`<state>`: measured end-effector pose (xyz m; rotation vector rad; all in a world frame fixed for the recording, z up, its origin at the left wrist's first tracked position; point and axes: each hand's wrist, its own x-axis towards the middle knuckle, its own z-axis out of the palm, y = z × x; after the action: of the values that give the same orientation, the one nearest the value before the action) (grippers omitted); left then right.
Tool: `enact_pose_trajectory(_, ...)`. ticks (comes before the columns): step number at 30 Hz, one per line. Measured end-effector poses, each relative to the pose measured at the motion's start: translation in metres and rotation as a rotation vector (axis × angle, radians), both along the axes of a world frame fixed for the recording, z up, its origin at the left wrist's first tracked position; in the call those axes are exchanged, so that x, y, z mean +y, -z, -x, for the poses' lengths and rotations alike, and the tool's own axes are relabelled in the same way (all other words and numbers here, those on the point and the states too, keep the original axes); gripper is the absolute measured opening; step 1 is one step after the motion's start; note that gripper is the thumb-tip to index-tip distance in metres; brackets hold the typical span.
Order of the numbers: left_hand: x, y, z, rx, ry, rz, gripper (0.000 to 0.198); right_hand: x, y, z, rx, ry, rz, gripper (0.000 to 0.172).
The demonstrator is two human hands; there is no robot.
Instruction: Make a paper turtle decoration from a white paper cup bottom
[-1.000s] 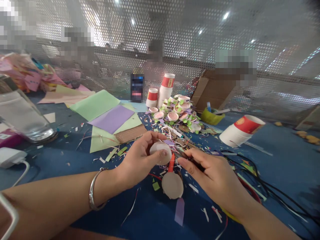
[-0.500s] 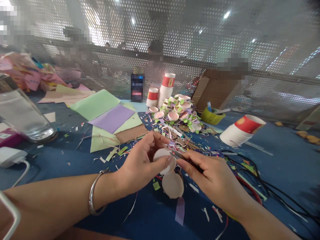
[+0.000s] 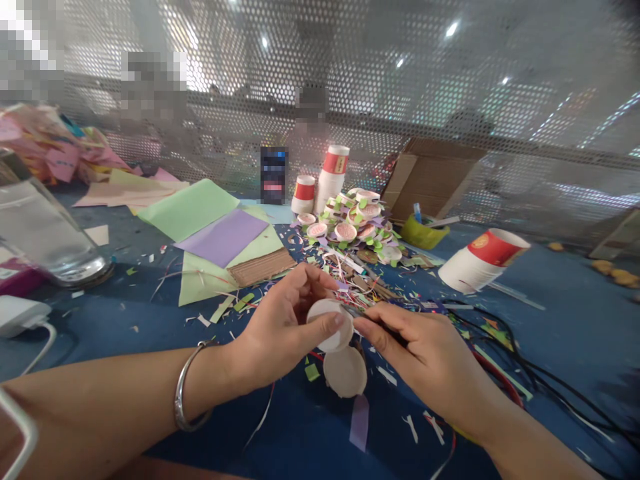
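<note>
Blue tabletop, strewn with paper scraps, spreads beneath both hands. The left hand is the nearer one to the white disc: it pinches it, thumb flat across the face from about eight o'clock, other fingers curled behind. At four o'clock from the disc, the right hand has thumb and forefinger closed on a slim dark tool — its long axis aims toward ten o'clock. Below, at five o'clock, a second pale disc lies on the table. Smallest is the tool's tip, at the held disc's one-o'clock edge — whether touching, I cannot tell.
</note>
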<state>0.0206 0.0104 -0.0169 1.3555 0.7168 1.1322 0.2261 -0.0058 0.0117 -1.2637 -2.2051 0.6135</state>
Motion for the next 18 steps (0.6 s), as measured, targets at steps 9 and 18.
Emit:
enact_pose_trajectory(9,0.0021,-0.0023,-0.0012,-0.125,0.082,0.082,0.030,0.0005,-0.0013,-0.0020,-0.003,-0.005,0.027,0.037)
enact_pose_trajectory(18,0.0015,-0.0070,-0.0012,-0.180,0.099,0.175,0.031,0.0008,-0.0057,-0.0022,-0.003,0.032,0.104,0.041)
